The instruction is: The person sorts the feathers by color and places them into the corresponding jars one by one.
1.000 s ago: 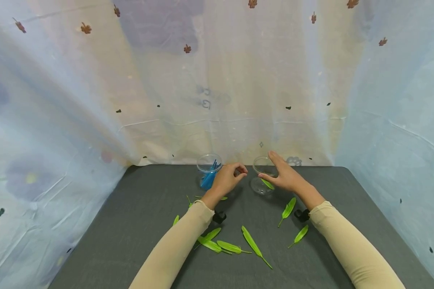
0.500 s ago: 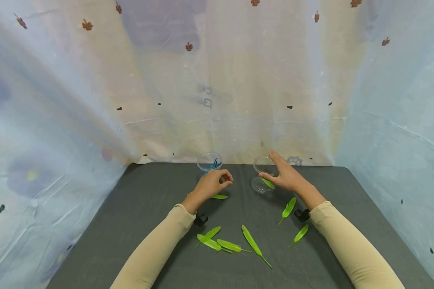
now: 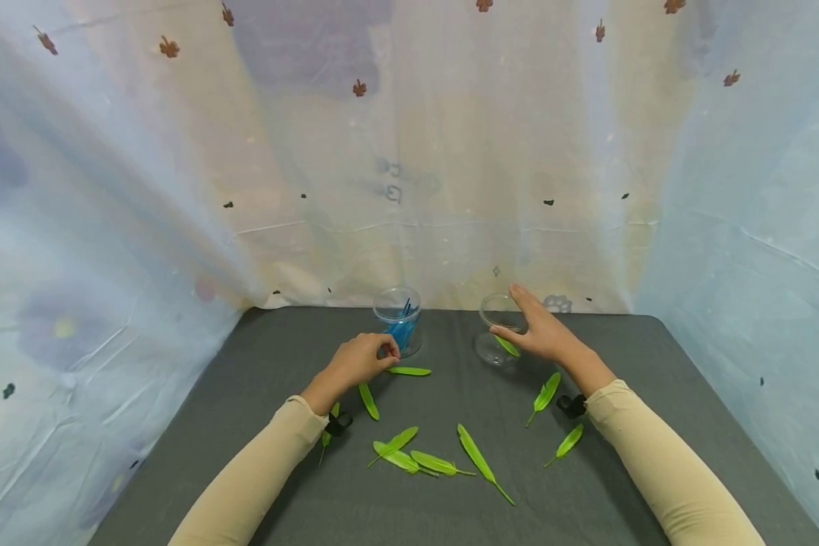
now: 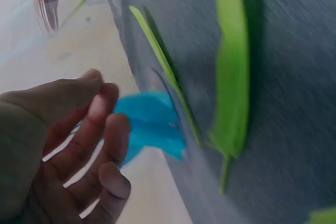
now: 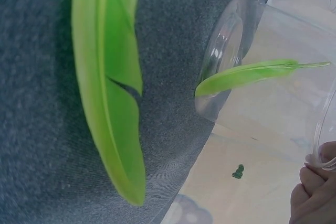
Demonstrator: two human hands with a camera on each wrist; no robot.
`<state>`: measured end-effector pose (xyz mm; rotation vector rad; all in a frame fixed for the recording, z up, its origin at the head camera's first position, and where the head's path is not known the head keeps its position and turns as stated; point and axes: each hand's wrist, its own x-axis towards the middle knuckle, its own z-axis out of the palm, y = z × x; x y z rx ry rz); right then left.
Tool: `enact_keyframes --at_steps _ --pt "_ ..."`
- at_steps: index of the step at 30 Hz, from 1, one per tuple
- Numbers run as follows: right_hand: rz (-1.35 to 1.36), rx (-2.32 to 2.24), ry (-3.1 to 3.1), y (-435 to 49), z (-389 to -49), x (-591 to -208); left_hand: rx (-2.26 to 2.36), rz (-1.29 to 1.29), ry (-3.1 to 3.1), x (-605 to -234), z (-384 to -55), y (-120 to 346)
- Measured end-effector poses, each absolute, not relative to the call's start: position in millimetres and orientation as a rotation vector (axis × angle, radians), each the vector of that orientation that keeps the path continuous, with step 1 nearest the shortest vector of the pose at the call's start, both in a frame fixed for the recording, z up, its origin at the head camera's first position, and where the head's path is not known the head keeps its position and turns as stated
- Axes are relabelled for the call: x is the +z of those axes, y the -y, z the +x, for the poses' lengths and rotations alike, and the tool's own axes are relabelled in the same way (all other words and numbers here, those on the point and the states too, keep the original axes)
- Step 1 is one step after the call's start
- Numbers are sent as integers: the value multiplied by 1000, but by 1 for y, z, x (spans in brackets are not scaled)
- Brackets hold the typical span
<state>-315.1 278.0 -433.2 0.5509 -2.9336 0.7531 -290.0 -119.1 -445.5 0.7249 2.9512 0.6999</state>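
My left hand (image 3: 355,362) hovers over the table, close in front of a clear plastic cup (image 3: 397,294) of blue feathers (image 3: 403,331). Its fingers are loosely curled toward the thumb, and nothing shows between them in the left wrist view. At the right, my right hand (image 3: 549,337) holds a second clear plastic cup (image 3: 497,358) near the rim with thumb and fingers. One green feather (image 5: 252,76) stands inside that cup, stem up. Just beyond the left fingertips lies a green feather (image 3: 411,371), and another (image 3: 368,402) is nearer the wrist.
Several more green feathers are spread on the grey table (image 3: 450,523): a cluster (image 3: 397,457) in the middle, a long feather (image 3: 481,464) beside it, and two near the right wrist, one feather (image 3: 544,397) farther back. A patterned curtain (image 3: 450,152) surrounds the table behind.
My left hand has moved left and toward me, away from between the cups, uncovering the blue feathers and some green ones. The right hand has stayed on its cup.
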Motion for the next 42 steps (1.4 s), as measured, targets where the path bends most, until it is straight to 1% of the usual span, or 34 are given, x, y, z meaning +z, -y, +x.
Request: enact_keyframes --at_steps 7,21,42 --pt "551 754 2930 -279 -314 -432 658 596 -2945 -450 -293 137" --pt "554 774 2928 -277 -313 -433 678 607 -2831 -457 -307 159" --pt "553 794 2920 -278 -313 -433 589 580 -2804 -461 -310 154"
